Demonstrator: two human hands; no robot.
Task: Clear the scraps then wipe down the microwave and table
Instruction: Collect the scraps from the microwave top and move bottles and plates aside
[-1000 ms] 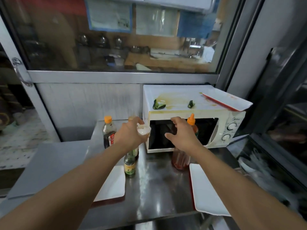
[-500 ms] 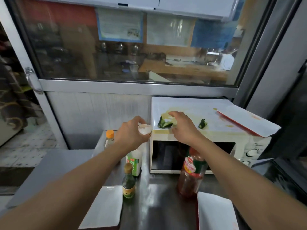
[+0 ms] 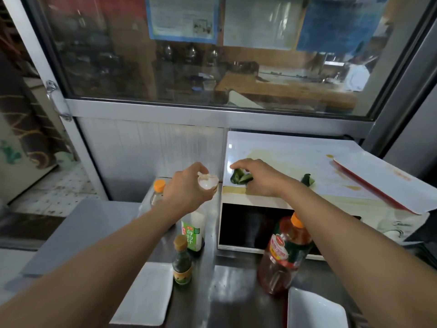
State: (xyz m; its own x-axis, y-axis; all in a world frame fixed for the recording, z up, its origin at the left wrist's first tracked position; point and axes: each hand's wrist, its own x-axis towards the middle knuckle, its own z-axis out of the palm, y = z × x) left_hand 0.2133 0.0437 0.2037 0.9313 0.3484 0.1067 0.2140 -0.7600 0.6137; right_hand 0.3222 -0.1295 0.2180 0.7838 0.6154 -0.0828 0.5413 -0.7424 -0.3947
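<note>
A white microwave [image 3: 283,209] sits on a steel table [image 3: 236,292], its top smeared with yellowish stains. The person's right hand [image 3: 257,178] rests on the microwave's front left corner, fingers curled over a cluster of green vegetable scraps [image 3: 240,178]; whether they actually pinch the scraps cannot be told. Another green scrap [image 3: 307,179] lies further right on the microwave top, apart from the hand. The left hand [image 3: 186,188] hovers just left of the microwave, fingers closed around a broken eggshell [image 3: 208,182]. A white tray [image 3: 383,181] lies on the microwave's right side, overhanging the edge. Several sauce bottles [image 3: 283,252] stand on the table in front of and left of the microwave.
</note>
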